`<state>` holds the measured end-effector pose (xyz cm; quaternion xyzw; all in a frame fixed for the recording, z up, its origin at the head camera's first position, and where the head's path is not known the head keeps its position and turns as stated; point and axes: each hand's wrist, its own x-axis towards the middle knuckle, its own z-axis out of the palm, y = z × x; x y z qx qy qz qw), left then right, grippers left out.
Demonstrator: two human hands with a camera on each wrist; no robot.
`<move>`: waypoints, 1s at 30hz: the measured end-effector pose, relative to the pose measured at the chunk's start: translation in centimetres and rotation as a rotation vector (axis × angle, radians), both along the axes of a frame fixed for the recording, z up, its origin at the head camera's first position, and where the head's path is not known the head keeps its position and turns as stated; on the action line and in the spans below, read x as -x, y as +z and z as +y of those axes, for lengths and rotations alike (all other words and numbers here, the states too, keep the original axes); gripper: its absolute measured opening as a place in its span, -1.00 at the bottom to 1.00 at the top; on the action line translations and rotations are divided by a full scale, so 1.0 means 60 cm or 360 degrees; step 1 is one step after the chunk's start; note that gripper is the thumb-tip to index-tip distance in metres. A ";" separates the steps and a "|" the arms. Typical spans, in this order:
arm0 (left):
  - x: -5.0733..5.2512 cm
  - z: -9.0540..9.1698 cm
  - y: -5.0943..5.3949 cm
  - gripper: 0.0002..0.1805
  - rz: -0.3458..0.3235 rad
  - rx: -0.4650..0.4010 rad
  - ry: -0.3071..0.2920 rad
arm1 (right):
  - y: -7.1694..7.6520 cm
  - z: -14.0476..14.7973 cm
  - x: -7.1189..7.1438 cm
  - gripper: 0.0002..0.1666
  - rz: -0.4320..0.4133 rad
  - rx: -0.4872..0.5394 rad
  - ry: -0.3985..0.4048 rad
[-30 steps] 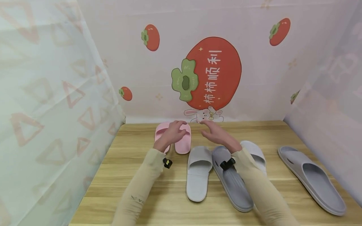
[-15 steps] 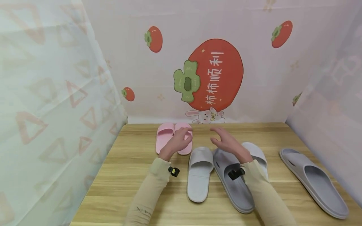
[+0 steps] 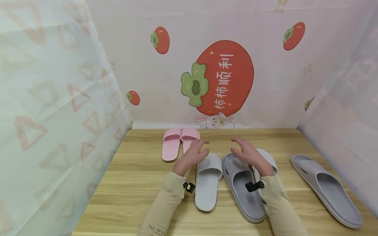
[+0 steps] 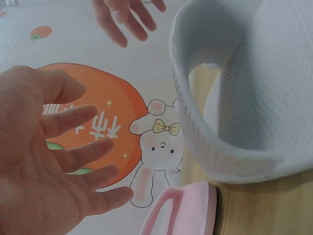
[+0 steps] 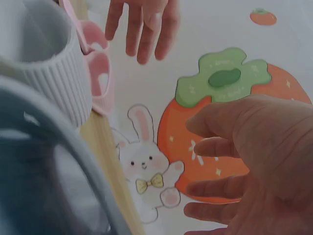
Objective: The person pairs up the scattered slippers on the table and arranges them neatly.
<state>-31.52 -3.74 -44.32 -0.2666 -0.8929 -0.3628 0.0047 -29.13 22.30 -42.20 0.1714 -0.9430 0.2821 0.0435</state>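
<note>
My left hand (image 3: 192,154) is held above the wooden surface with its fingers loosely bent and nothing in them. It hovers between the pink slippers (image 3: 170,148) and a white slipper (image 3: 206,190), overlapping both in the head view. To the right, my right hand (image 3: 250,153) is also without anything in it, fingers relaxed, over a grey slipper (image 3: 251,205). A second white slipper (image 3: 268,156) is partly covered by that hand and wrist. The left wrist view has the white slipper (image 4: 234,164) beside my spread fingers. A grey slipper rim (image 5: 93,171) fills the right wrist view's lower left.
Another grey slipper (image 3: 330,188) lies alone at the right, angled near the right wall (image 3: 342,108). Printed cloth walls enclose the wooden surface (image 3: 138,183) at the left, back and right. The pink pair stands close to the back wall (image 3: 265,108).
Both hands have moved to the right and a little nearer, and the gap between them has widened. More of the pink slippers is uncovered. The slippers keep their places.
</note>
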 end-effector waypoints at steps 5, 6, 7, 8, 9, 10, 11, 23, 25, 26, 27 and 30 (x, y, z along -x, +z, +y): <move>-0.007 0.011 -0.006 -0.54 -0.0011 -0.0002 -0.0024 | -0.012 0.028 -0.003 -0.45 -0.0004 -0.0023 -0.0041; -0.008 0.013 -0.007 -0.55 -0.0018 0.0006 -0.0022 | -0.014 0.034 -0.004 -0.45 -0.0010 -0.0023 -0.0046; -0.010 0.016 -0.008 -0.55 -0.0030 0.0009 -0.0022 | -0.015 0.039 -0.004 -0.45 -0.0021 -0.0020 -0.0049; -0.012 0.018 -0.008 -0.55 -0.0038 0.0016 -0.0021 | -0.017 0.045 -0.005 -0.44 -0.0036 -0.0016 -0.0058; -0.014 0.021 -0.009 -0.55 -0.0046 0.0027 -0.0021 | -0.018 0.050 -0.006 -0.44 -0.0043 -0.0014 -0.0059; -0.015 0.023 -0.011 -0.54 -0.0060 0.0031 -0.0021 | -0.019 0.055 -0.007 -0.44 -0.0053 -0.0012 -0.0062; -0.017 0.025 -0.012 -0.54 -0.0076 0.0045 -0.0015 | -0.020 0.059 -0.007 -0.43 -0.0058 -0.0020 -0.0060; -0.024 0.041 -0.024 -0.54 -0.0006 0.0215 -0.0063 | -0.031 0.105 -0.003 -0.40 -0.0170 -0.0075 -0.0063; -0.027 0.044 -0.030 -0.54 -0.0020 0.0255 -0.0068 | -0.040 0.118 -0.002 -0.39 -0.0202 -0.0107 -0.0063; -0.028 0.045 -0.033 -0.54 -0.0024 0.0276 -0.0071 | -0.043 0.123 -0.002 -0.39 -0.0221 -0.0111 -0.0061; -0.028 0.046 -0.036 -0.53 -0.0034 0.0292 -0.0075 | -0.046 0.128 -0.002 -0.38 -0.0235 -0.0121 -0.0056; -0.025 0.047 -0.040 -0.52 -0.0045 0.0336 -0.0095 | -0.051 0.139 0.001 -0.38 -0.0239 -0.0124 -0.0046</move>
